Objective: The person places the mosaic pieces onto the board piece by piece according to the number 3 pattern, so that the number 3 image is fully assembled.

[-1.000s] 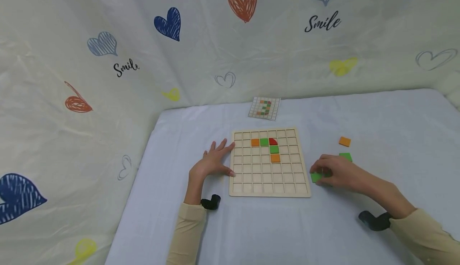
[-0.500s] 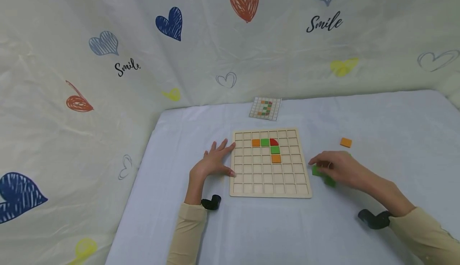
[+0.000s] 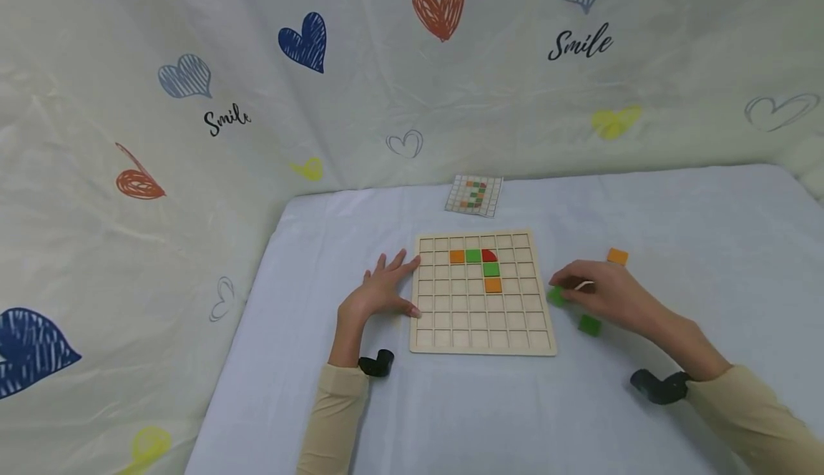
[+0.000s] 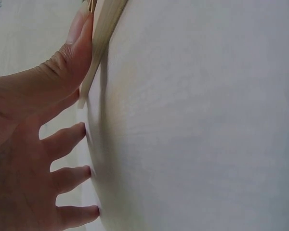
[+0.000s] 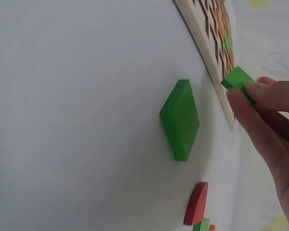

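My right hand [image 3: 608,292] pinches a square green tile [image 5: 238,76] between thumb and fingertips, just off the right edge of the wooden grid board [image 3: 460,319]. Spread wide, my left hand [image 3: 380,292] rests beside the board's left edge, thumb and index finger at the rim. On the board sit an orange tile [image 3: 457,256], a green tile [image 3: 473,255] and a red rounded tile [image 3: 489,255] in a row. Under the red one come another green tile [image 3: 491,269] and another orange tile [image 3: 493,285].
A loose green tile [image 3: 589,325] lies below my right hand. Behind that hand are an orange tile [image 3: 618,256] and, in the right wrist view, a red rounded tile [image 5: 196,204]. A printed pattern card [image 3: 473,196] lies beyond the board.
My right hand has picked up a green tile and moved slightly left and away from me with it, uncovering another green tile on the cloth. The left hand stays at the board.
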The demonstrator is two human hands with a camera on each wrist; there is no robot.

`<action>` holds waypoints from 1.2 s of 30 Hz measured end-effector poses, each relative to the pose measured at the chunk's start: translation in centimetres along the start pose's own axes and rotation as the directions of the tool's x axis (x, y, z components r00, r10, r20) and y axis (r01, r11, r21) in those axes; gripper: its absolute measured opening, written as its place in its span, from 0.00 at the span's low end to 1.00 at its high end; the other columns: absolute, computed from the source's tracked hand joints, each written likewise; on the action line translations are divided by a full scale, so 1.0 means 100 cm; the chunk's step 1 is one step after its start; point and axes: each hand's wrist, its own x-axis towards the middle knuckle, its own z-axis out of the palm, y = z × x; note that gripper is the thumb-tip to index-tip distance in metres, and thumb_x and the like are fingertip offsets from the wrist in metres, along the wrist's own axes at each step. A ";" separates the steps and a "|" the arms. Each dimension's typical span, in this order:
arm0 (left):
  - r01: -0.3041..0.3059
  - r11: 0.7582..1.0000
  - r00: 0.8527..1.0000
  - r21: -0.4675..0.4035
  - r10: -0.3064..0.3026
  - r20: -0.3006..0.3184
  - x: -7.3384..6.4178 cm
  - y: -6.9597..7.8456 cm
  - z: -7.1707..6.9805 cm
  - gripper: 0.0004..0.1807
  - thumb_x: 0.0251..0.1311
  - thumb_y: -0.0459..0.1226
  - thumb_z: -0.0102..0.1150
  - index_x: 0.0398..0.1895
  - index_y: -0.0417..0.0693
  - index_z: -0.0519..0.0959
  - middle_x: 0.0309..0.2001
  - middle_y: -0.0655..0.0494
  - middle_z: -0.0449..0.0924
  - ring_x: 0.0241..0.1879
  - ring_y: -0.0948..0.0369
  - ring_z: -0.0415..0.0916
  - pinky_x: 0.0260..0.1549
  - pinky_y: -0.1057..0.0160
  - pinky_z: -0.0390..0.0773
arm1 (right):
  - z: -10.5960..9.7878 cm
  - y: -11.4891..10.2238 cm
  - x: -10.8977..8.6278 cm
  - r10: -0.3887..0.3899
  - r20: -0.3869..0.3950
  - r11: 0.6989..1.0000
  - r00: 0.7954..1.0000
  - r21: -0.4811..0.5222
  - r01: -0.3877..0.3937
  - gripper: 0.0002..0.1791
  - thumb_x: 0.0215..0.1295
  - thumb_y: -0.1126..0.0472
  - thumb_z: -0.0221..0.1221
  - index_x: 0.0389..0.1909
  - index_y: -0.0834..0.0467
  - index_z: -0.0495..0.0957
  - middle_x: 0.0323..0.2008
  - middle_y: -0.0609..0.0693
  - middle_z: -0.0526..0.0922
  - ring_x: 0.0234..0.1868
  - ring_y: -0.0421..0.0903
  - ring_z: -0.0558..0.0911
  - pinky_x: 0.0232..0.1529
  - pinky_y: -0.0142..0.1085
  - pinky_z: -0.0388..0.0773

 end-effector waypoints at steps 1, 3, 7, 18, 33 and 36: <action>0.001 1.000 1.000 -0.001 -0.001 -0.001 0.000 0.000 0.000 0.59 0.50 0.45 0.81 0.83 0.62 0.54 0.85 0.53 0.40 0.83 0.41 0.29 0.77 0.31 0.39 | 0.001 -0.001 0.002 0.004 0.000 1.000 1.000 0.003 -0.004 0.12 0.56 0.74 0.71 0.40 0.58 0.88 0.38 0.47 0.89 0.37 0.41 0.86 0.38 0.30 0.86; 0.001 1.000 1.000 -0.004 -0.001 -0.004 -0.001 0.000 0.000 0.59 0.50 0.45 0.81 0.83 0.61 0.54 0.85 0.53 0.40 0.83 0.41 0.29 0.77 0.31 0.39 | 0.002 -0.004 0.004 0.029 0.009 0.999 1.000 0.015 -0.030 0.12 0.57 0.73 0.70 0.42 0.59 0.88 0.39 0.48 0.89 0.38 0.43 0.86 0.40 0.33 0.87; 0.005 1.000 1.000 -0.009 -0.005 -0.006 -0.002 -0.001 -0.001 0.59 0.49 0.45 0.81 0.83 0.61 0.55 0.85 0.52 0.40 0.83 0.41 0.29 0.77 0.31 0.39 | 0.004 -0.012 0.012 0.097 0.044 0.994 0.994 0.042 -0.099 0.12 0.61 0.71 0.69 0.46 0.61 0.87 0.43 0.52 0.89 0.42 0.48 0.86 0.45 0.41 0.88; -0.021 0.999 1.000 -0.024 0.021 0.012 -0.001 -0.001 -0.001 0.59 0.51 0.44 0.80 0.84 0.58 0.53 0.85 0.50 0.38 0.83 0.43 0.28 0.78 0.35 0.38 | 0.015 -0.025 0.030 0.089 0.052 0.993 0.995 0.069 -0.093 0.15 0.59 0.74 0.68 0.48 0.66 0.86 0.43 0.56 0.89 0.42 0.50 0.86 0.45 0.42 0.88; -0.036 0.999 0.999 -0.022 0.037 0.025 -0.001 0.001 -0.004 0.59 0.52 0.43 0.79 0.84 0.55 0.52 0.85 0.48 0.38 0.83 0.43 0.30 0.79 0.36 0.39 | 0.032 -0.035 0.046 0.067 0.062 0.993 0.996 0.091 -0.072 0.18 0.58 0.74 0.70 0.50 0.68 0.85 0.43 0.57 0.88 0.42 0.50 0.86 0.47 0.45 0.87; -0.037 0.999 0.999 -0.022 0.038 0.024 -0.001 0.001 -0.004 0.59 0.52 0.43 0.79 0.84 0.55 0.52 0.85 0.48 0.38 0.83 0.43 0.30 0.79 0.36 0.39 | 0.036 -0.035 0.048 0.065 0.052 0.994 0.997 0.080 -0.069 0.17 0.57 0.73 0.70 0.49 0.68 0.86 0.43 0.57 0.89 0.40 0.49 0.86 0.46 0.44 0.88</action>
